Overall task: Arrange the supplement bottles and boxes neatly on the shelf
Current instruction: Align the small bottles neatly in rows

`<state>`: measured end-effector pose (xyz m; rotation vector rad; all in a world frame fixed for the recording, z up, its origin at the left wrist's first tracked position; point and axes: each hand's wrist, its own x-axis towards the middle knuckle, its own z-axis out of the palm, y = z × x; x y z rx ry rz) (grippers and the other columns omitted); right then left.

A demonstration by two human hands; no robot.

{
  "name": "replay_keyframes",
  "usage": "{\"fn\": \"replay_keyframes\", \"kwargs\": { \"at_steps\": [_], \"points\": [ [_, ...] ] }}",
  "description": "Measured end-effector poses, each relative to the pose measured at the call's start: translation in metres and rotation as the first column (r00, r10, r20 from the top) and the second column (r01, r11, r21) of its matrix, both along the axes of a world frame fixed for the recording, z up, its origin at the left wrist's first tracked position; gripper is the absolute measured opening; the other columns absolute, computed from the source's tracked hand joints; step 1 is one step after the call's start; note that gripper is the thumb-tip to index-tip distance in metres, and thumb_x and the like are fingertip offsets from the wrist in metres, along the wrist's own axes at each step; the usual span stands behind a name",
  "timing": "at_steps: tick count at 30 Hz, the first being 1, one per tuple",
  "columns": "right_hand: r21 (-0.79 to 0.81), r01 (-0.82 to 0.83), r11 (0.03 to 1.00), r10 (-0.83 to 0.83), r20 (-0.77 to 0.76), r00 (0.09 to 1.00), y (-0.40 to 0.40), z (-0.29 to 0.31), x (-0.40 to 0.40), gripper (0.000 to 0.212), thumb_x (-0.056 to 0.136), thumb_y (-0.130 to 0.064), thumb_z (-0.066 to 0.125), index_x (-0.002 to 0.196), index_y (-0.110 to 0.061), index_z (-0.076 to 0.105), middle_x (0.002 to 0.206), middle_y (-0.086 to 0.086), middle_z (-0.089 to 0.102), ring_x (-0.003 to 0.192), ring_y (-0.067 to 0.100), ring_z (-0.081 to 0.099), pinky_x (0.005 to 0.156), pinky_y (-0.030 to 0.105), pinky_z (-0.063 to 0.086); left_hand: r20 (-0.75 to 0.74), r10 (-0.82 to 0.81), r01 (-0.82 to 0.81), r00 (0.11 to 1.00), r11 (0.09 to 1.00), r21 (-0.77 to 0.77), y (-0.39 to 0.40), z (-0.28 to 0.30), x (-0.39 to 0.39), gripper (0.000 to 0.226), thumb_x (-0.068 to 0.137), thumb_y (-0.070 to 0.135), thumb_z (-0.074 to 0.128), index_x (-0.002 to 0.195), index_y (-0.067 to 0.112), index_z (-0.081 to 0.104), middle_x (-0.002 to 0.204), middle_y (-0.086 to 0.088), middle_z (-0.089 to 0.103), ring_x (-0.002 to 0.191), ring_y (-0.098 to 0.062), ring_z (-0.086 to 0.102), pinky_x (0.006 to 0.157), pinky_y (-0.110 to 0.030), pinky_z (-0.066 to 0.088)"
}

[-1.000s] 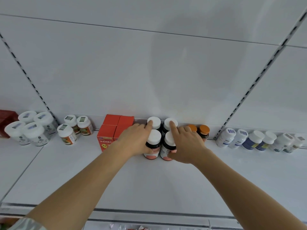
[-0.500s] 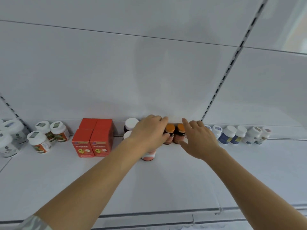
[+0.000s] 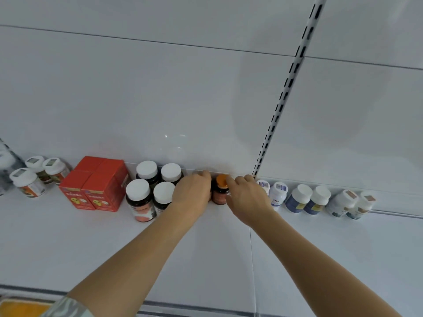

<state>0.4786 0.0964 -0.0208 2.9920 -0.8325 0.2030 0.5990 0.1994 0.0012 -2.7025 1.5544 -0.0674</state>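
A small dark bottle with an orange cap (image 3: 220, 190) stands at the back wall of the white shelf (image 3: 206, 259). My right hand (image 3: 248, 196) grips it from the right, thumb on the cap. My left hand (image 3: 193, 194) sits just left of it, fingers curled over a spot by the wall; what it covers is hidden. Several dark bottles with white caps (image 3: 146, 195) stand in a tight block left of my left hand. Red boxes (image 3: 98, 186) stand further left.
White and blue bottles (image 3: 297, 197) line the back wall to the right, past a slotted upright (image 3: 283, 94). Small white-capped bottles (image 3: 27, 181) stand at the far left. An orange object (image 3: 20, 307) shows below the shelf's front edge.
Both hands left the white-capped dark bottles and moved right to the orange-capped bottles. One orange cap is now covered by my left hand. The view shifted right.
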Motion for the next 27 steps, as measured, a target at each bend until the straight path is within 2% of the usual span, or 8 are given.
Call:
{"fn": "replay_keyframes", "kwargs": {
  "at_steps": [3,5,8,11,14,24,27],
  "points": [
    [0.016,-0.018,1.000,0.018,0.021,1.000,-0.002,-0.009,0.005,0.032,0.087,-0.015,0.055,0.118,-0.012,0.050,0.093,0.007,0.062,0.093,0.030,0.053,0.063,0.038,0.046,-0.047,0.019,-0.019,0.999,1.000,-0.013,0.000,-0.004,-0.003,0.028,0.092,0.005,0.045,0.119,0.007,0.044,0.109,-0.014,0.064,0.094,-0.035,0.064,0.061,-0.037,0.037],
    [0.008,-0.017,1.000,0.016,0.050,0.999,-0.005,-0.013,0.007,0.031,0.078,-0.010,0.065,0.107,-0.010,0.055,0.079,0.007,0.062,0.080,0.031,0.056,0.053,0.036,0.044,-0.068,0.006,-0.009,0.998,0.999,-0.052,0.000,-0.008,-0.001,0.028,0.091,0.007,0.046,0.119,0.009,0.043,0.109,-0.014,0.062,0.092,-0.035,0.063,0.060,-0.038,0.036],
    [-0.070,-0.015,0.997,0.020,0.063,0.998,-0.008,-0.018,0.008,0.043,0.053,-0.003,0.081,0.088,-0.010,0.057,0.058,0.003,0.054,0.059,0.027,0.052,0.040,0.028,0.031,-0.093,-0.011,0.001,0.996,0.995,-0.104,0.001,-0.013,0.002,0.026,0.091,0.009,0.047,0.116,0.012,0.043,0.110,-0.012,0.060,0.089,-0.035,0.062,0.060,-0.038,0.034],
    [-0.157,-0.014,0.988,0.022,0.047,0.999,-0.009,-0.015,0.005,0.049,0.041,-0.006,0.086,0.081,-0.012,0.059,0.053,-0.001,0.051,0.055,0.022,0.050,0.043,0.024,0.018,-0.097,-0.013,0.001,0.995,0.992,-0.130,-0.001,-0.018,0.002,0.027,0.089,0.007,0.048,0.114,0.014,0.041,0.108,-0.012,0.060,0.087,-0.035,0.061,0.058,-0.038,0.032],
    [-0.192,-0.023,0.981,0.034,0.053,0.998,-0.009,-0.011,0.003,0.048,0.040,-0.006,0.086,0.080,-0.013,0.059,0.053,-0.001,0.050,0.056,0.021,0.050,0.045,0.024,0.015,-0.098,-0.020,0.006,0.995,0.990,-0.138,-0.002,-0.020,0.002,0.029,0.089,0.006,0.048,0.115,0.014,0.042,0.108,-0.012,0.060,0.087,-0.035,0.061,0.058,-0.038,0.032],
    [-0.247,-0.021,0.969,0.055,0.129,0.990,-0.008,-0.017,0.004,0.040,0.050,-0.002,0.077,0.085,-0.013,0.061,0.056,0.000,0.051,0.062,0.022,0.047,0.047,0.028,0.020,-0.076,-0.039,0.027,0.996,0.988,-0.155,-0.003,-0.019,0.007,0.036,0.086,0.004,0.052,0.119,0.014,0.042,0.110,-0.011,0.059,0.086,-0.034,0.061,0.058,-0.038,0.034],
    [-0.239,-0.019,0.971,0.056,0.150,0.987,-0.009,-0.013,-0.001,0.036,0.060,-0.013,0.076,0.093,-0.013,0.063,0.063,-0.001,0.055,0.068,0.024,0.050,0.048,0.028,0.026,-0.027,-0.038,0.034,0.999,0.988,-0.150,-0.002,-0.015,0.009,0.043,0.085,0.004,0.058,0.124,0.011,0.040,0.107,-0.011,0.061,0.090,-0.032,0.062,0.058,-0.037,0.035]
  ]
}}
